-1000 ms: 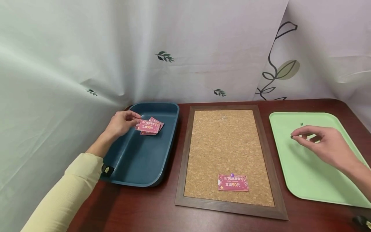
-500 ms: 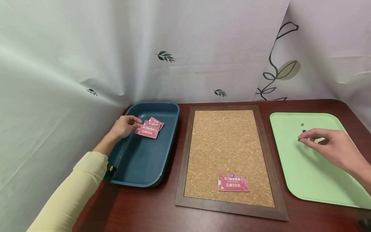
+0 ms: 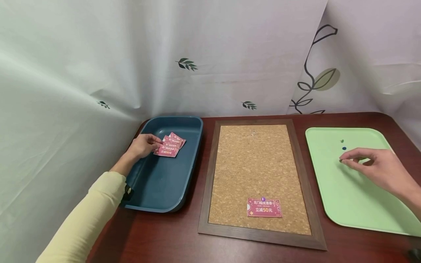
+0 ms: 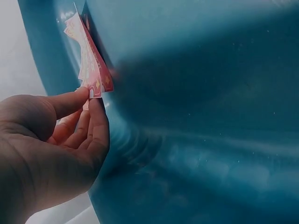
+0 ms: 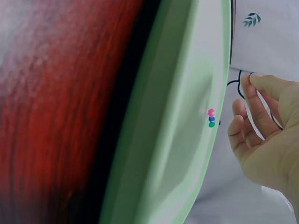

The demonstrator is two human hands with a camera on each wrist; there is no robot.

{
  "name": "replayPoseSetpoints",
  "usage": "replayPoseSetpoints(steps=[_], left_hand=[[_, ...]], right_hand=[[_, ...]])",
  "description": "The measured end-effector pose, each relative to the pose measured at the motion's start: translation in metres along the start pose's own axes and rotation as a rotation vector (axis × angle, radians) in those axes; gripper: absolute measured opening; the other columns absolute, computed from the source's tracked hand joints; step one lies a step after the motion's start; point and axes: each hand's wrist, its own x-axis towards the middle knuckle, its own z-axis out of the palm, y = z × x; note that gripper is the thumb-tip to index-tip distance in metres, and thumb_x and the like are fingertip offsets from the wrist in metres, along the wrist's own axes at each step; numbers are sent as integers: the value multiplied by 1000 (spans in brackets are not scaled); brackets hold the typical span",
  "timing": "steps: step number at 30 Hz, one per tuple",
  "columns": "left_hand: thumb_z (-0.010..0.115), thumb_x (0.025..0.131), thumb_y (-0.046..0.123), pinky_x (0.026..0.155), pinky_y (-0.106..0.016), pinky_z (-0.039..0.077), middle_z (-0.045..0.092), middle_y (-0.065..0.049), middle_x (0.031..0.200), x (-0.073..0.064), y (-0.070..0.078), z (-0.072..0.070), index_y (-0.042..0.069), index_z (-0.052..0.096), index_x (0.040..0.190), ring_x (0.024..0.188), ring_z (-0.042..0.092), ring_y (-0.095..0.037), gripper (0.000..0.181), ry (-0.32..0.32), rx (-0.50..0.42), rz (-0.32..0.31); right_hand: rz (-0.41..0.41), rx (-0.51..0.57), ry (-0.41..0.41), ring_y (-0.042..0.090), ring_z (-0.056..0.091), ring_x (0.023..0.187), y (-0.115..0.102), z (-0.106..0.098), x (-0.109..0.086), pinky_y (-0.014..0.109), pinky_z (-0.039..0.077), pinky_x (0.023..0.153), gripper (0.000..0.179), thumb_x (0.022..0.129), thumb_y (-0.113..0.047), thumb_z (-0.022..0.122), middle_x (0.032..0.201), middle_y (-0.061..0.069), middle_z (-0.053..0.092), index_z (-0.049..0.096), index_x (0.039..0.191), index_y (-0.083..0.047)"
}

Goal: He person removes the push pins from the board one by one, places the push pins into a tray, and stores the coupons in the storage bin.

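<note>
My left hand (image 3: 143, 145) pinches the left edge of the pink coupons (image 3: 168, 151), which lie fanned and overlapping over the blue basin (image 3: 161, 182). In the left wrist view, thumb and fingers meet at the corner of a coupon (image 4: 96, 77). My right hand (image 3: 378, 164) is held over the light green tray (image 3: 355, 208). Its thumb and index finger pinch a small dark pushpin, mostly hidden by the fingertips. Beyond it, a blue pushpin (image 3: 344, 148) and a green pushpin (image 3: 342, 141) lie on the tray. The right wrist view also shows a pink pushpin (image 5: 211, 112).
Between basin and tray lies a framed cork board (image 3: 250, 160). One coupon (image 3: 264, 210) is fixed near its lower edge by a purple pushpin (image 3: 263, 199). All stand on a dark red table (image 3: 158, 233), with a pale patterned curtain (image 3: 223, 73) behind.
My left hand has moved slightly down and right, and the coupons are now spread into a fan. The right hand has shifted right and a little down, uncovering the blue pushpin.
</note>
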Motion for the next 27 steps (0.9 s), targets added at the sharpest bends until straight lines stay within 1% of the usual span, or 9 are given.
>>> replayPoseSetpoints(steps=[3, 6, 10, 13, 15, 18, 22, 24, 27], left_hand=[[64, 107, 10, 87, -41, 55, 71, -23, 113, 0, 0, 2, -2, 69, 120, 96, 65, -31, 19, 7, 4, 4], [64, 107, 10, 89, -44, 55, 71, -24, 114, 0, 0, 2, -3, 69, 121, 97, 66, -32, 19, 8, 0, 6], [65, 107, 12, 91, -48, 55, 70, -24, 114, -2, 1, 3, -3, 69, 120, 98, 64, -33, 20, 14, 10, 13], [64, 108, 13, 90, -48, 53, 69, -24, 114, -4, 2, 2, -2, 69, 119, 97, 61, -34, 20, 26, 22, 15], [63, 108, 14, 89, -47, 52, 68, -24, 115, -5, 3, 2, -1, 69, 120, 97, 60, -34, 20, 30, 24, 9], [61, 110, 16, 88, -47, 52, 66, -24, 116, -5, 2, 0, -1, 68, 121, 97, 59, -35, 21, 40, 28, 0], [60, 110, 18, 90, -50, 52, 65, -24, 117, -5, 2, -2, 0, 67, 122, 99, 58, -36, 23, 64, 36, -10], [59, 111, 19, 90, -50, 52, 64, -24, 117, -5, 1, -4, 1, 67, 123, 100, 58, -36, 24, 78, 36, -10], [58, 111, 21, 88, -49, 51, 63, -24, 117, -5, 2, -6, 1, 66, 125, 100, 57, -37, 26, 89, 31, -3]], right_hand=[[11, 0, -4, 4, 68, 68, 0, 0, -1, 22, 43, 56, 9, 96, -11, 80, 100, -40, 61, 82, 101, -19], [8, 7, -6, 4, 68, 68, 2, 0, -1, 21, 43, 56, 9, 96, -11, 80, 98, -36, 65, 82, 101, -18], [-3, 17, -2, 3, 67, 68, 6, 0, -1, 20, 43, 56, 11, 95, -8, 80, 92, -27, 68, 82, 100, -18], [2, 6, -2, 1, 66, 69, 10, -1, -1, 19, 42, 57, 10, 94, -8, 81, 89, -26, 69, 82, 99, -18], [11, -8, -5, -2, 65, 70, 12, -2, 0, 18, 43, 57, 9, 94, -10, 82, 90, -29, 68, 83, 99, -18], [24, -36, -5, -7, 63, 72, 15, -3, 0, 18, 43, 58, 8, 94, -13, 83, 93, -38, 65, 84, 99, -19], [25, -80, 7, -12, 56, 74, 20, -4, 1, 19, 39, 59, 8, 93, -14, 84, 95, -48, 61, 85, 97, -20], [28, -105, 14, -12, 54, 74, 23, -6, 2, 21, 37, 59, 9, 93, -14, 84, 93, -49, 60, 85, 96, -22], [34, -128, 18, -10, 53, 73, 27, -8, 2, 23, 36, 58, 11, 92, -13, 84, 91, -47, 61, 85, 93, -24]])
